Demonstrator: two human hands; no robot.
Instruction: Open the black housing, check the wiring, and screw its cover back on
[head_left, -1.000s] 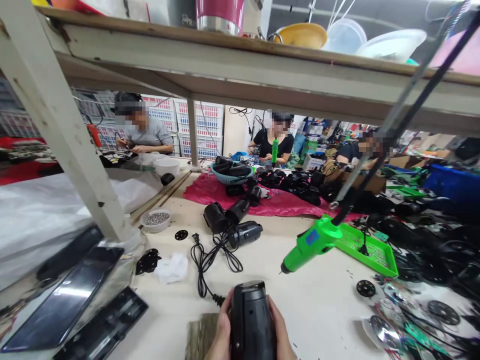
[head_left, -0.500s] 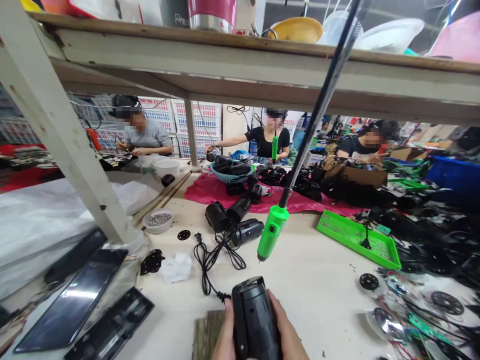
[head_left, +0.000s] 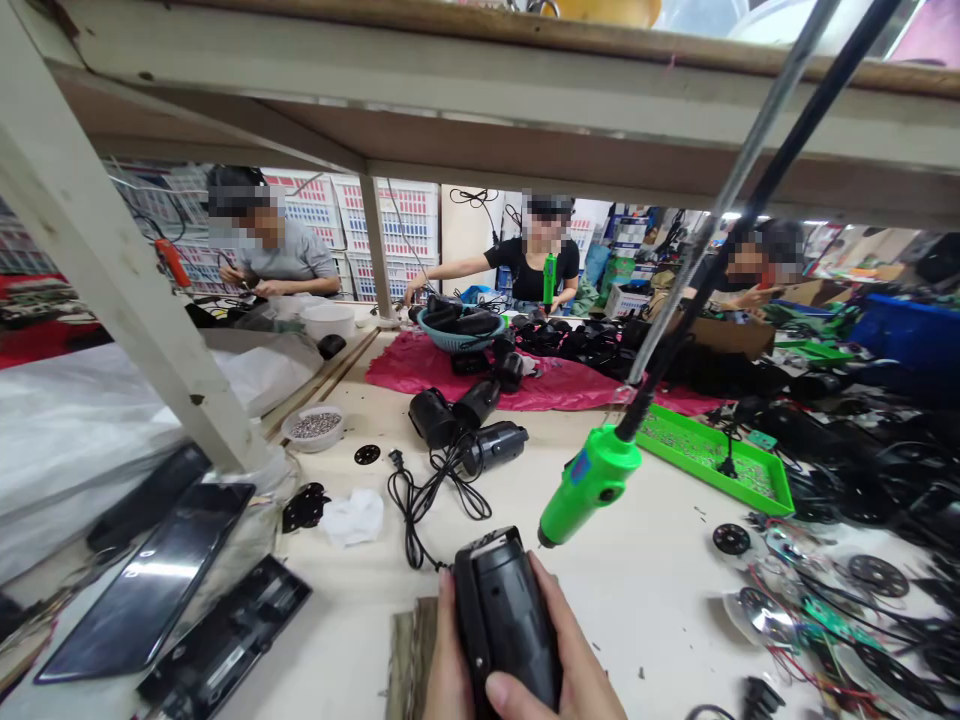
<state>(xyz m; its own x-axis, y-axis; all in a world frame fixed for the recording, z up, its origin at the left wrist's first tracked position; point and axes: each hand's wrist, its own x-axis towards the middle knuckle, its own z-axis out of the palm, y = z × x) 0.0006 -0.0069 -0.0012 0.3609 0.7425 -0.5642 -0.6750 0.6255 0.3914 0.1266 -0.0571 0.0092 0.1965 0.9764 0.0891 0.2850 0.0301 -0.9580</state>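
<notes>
At bottom center, our left hand (head_left: 448, 650) and right hand (head_left: 551, 645) grip a black hair dryer (head_left: 504, 620), its casing looking closed. A green electric screwdriver (head_left: 589, 485) hangs untouched just above; more dryers (head_left: 465, 425) lie ahead.

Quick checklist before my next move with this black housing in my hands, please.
1. Black plastic housing held in both hands, left hand and right hand: ok.
2. Green electric screwdriver hanging beyond the housing, tip not touching it: ok.
3. Green tray of small metal parts sitting level on the bench, within view: ok.
4. Black power cord free of the housing: cannot tell, its end runs close to the left hand.
5. Housing fasteners: cannot tell, the hands and angle hide them.
</notes>
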